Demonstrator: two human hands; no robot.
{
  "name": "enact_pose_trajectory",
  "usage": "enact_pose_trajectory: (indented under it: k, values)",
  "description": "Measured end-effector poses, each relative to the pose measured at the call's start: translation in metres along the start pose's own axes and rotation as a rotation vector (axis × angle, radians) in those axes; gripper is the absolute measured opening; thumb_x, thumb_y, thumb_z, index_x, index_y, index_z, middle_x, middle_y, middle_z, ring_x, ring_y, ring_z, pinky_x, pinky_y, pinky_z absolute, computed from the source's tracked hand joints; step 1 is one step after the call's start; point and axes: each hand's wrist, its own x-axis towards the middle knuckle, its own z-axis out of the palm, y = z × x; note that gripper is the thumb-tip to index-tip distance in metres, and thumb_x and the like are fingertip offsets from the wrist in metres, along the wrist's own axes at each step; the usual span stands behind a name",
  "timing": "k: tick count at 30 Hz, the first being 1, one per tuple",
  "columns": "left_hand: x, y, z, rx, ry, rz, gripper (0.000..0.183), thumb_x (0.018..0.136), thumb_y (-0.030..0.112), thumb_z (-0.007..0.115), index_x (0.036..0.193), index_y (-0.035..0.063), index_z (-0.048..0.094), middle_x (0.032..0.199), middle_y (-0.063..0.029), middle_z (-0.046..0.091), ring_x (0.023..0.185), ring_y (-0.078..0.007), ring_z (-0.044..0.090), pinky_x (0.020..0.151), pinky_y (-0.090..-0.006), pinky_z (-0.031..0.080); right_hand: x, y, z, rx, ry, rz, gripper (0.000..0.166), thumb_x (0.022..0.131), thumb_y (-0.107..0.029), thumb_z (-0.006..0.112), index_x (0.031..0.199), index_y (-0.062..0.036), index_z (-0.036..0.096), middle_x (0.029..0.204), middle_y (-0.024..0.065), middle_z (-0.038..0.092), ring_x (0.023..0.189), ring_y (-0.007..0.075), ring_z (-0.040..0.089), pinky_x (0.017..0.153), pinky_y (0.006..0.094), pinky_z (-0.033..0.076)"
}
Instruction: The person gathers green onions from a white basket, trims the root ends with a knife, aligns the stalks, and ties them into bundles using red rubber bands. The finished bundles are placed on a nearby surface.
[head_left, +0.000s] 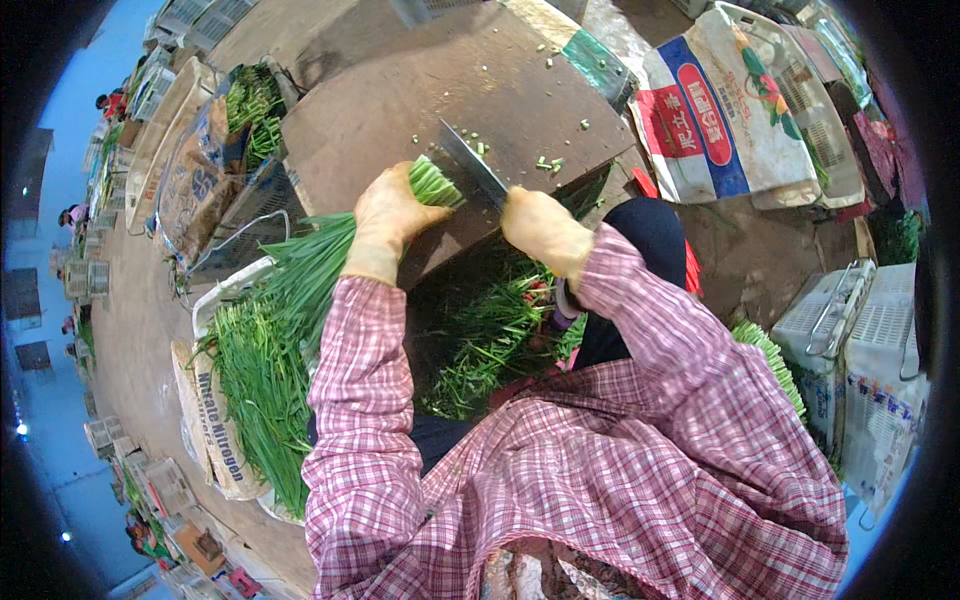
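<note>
My left hand (390, 214), in a pale yellow glove, is closed around a bunch of green stalks (435, 184). Their cut ends point over the brown board (360, 112), while the long leaves (315, 251) trail back towards me. My right hand (544, 231), gloved alike, grips a knife (474, 163); its handle is hidden in the fist. The blade points away from me, just right of the stalk ends, apart from them. Short cut pieces of stalk (551, 163) lie scattered on the board beyond the blade.
To my left a white basket (225, 289) holds a heap of leafy greens (259, 390). Loose trimmed leaves (487, 337) lie below the board's near edge. A printed sack (705, 120) covers a crate at the right. White crates (821, 315) stand nearer me on that side.
</note>
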Motion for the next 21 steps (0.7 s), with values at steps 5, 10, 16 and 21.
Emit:
enact_pose_trajectory:
  k: [5,10,16,21]
  values:
    - [-0.026,-0.032,-0.020,-0.251,0.308,0.169,0.084,0.063,0.028,0.093,0.134,0.0023,0.056,0.122,-0.0160,0.067,0.113,-0.0262,0.066,0.098,-0.0354,0.052,-0.005,0.026,-0.065,-0.004,0.145,-0.089,0.025,0.095,-0.021,0.053,0.104,0.0002,0.062,0.077,0.0234,0.068,0.069,0.0352,0.070,0.061,0.0437,0.055]
    - [-0.049,-0.049,-0.029,-0.348,0.391,0.235,0.083,0.062,0.018,0.094,0.133,0.0016,0.054,0.119,-0.0117,0.068,0.108,-0.0204,0.066,0.096,-0.0326,0.052,0.066,0.033,-0.082,-0.332,0.222,-0.061,0.025,0.092,-0.018,0.052,0.098,-0.0021,0.070,0.096,0.0244,0.072,0.092,0.0415,0.071,0.081,0.0501,0.057]
    - [-0.044,-0.052,-0.027,-0.341,0.414,0.218,0.081,0.063,0.018,0.094,0.132,0.0018,0.055,0.116,-0.0116,0.069,0.106,-0.0205,0.067,0.095,-0.0327,0.053,-0.003,-0.022,-0.049,-0.426,-0.235,-0.360,0.025,0.089,-0.013,0.052,0.102,0.0001,0.068,0.095,0.0246,0.072,0.093,0.0405,0.071,0.082,0.0469,0.056]
    - [-0.016,-0.020,-0.025,-0.279,0.325,0.173,0.085,0.062,0.025,0.094,0.133,0.0008,0.055,0.117,-0.0163,0.070,0.108,-0.0273,0.068,0.096,-0.0354,0.053,0.045,0.012,-0.066,-0.529,0.117,-0.116,0.019,0.089,-0.023,0.062,0.093,-0.0045,0.067,0.095,0.0216,0.072,0.087,0.0359,0.073,0.070,0.0465,0.059]
